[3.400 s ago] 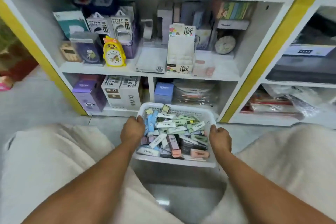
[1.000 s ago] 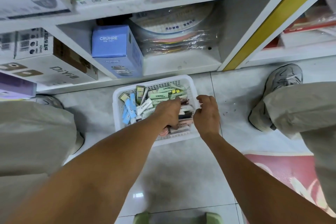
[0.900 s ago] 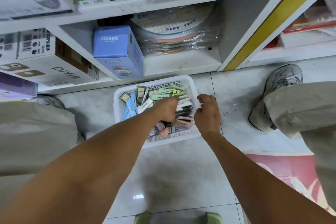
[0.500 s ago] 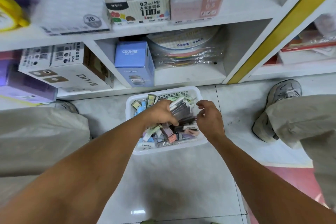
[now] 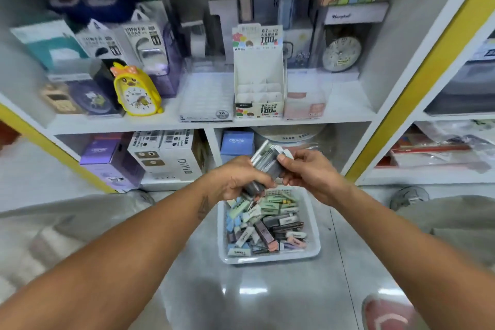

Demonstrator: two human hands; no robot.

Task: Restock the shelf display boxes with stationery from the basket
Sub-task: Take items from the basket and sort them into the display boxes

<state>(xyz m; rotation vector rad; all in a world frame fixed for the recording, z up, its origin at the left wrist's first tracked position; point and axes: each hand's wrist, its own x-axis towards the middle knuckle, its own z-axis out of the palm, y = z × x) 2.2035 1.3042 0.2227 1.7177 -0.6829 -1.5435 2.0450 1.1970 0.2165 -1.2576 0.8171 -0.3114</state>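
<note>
Both hands held one bundle of slim grey lead cases [image 5: 263,166] above the basket's [image 5: 313,245] far rim — left hand [image 5: 235,179] wrapped round the lower end, right hand [image 5: 312,169] pinching the top. Cases looked light, stiff, smooth plastic, so likely to slide out of a loose stack; best squeezed across the flat sides at mid-length. White display box [image 5: 258,88] stood at the shelf's [image 5: 345,112] front edge, its tiers looked empty. Open room straight up from the basket — yellow clock [image 5: 135,94] well left, pink box [image 5: 305,106] touching the display's right side.
</note>
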